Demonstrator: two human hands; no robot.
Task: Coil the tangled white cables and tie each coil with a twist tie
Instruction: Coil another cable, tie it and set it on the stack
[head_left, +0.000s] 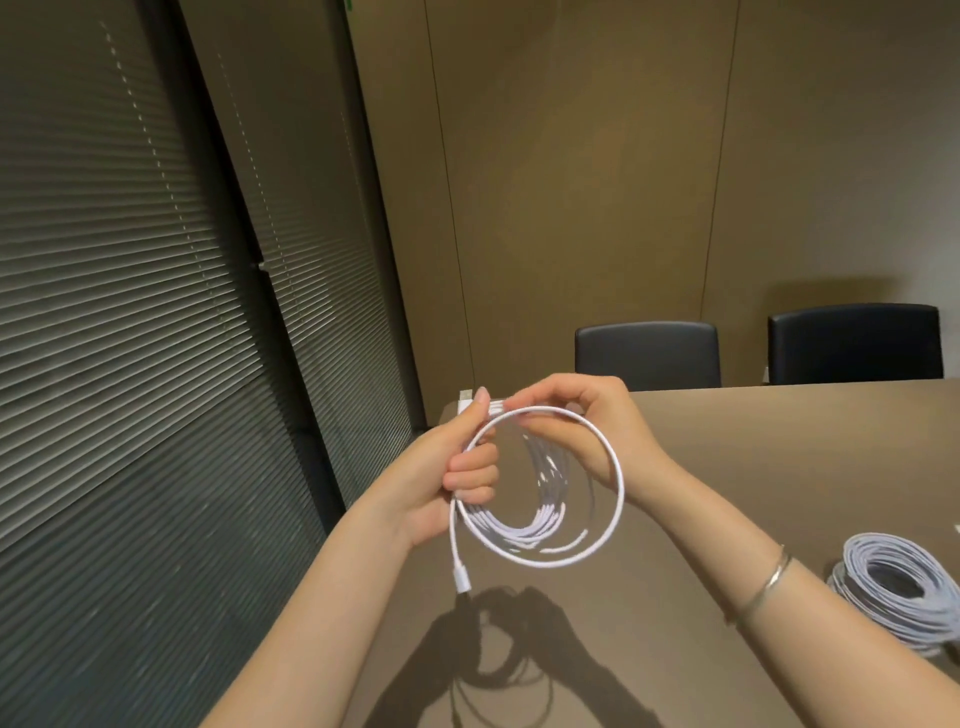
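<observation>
Above the brown table (753, 467), the left hand (457, 467) is gripping a white cable coil (540, 525), fingers curled round the bundled loops at their left side. Opposite it, the right hand (582, 421) is pinching the top of the outermost loop. One connector end (462, 579) is dangling below the left hand. Finished coils (898, 587) are lying on the table at far right.

Left hand (457, 467) gripping coil (540, 525) at its left side, above counter (779, 467); right hand (587, 421) pinching top loop just beside that grip. Plug (462, 578) dangling below. More coils (898, 587) lying well right.
</observation>
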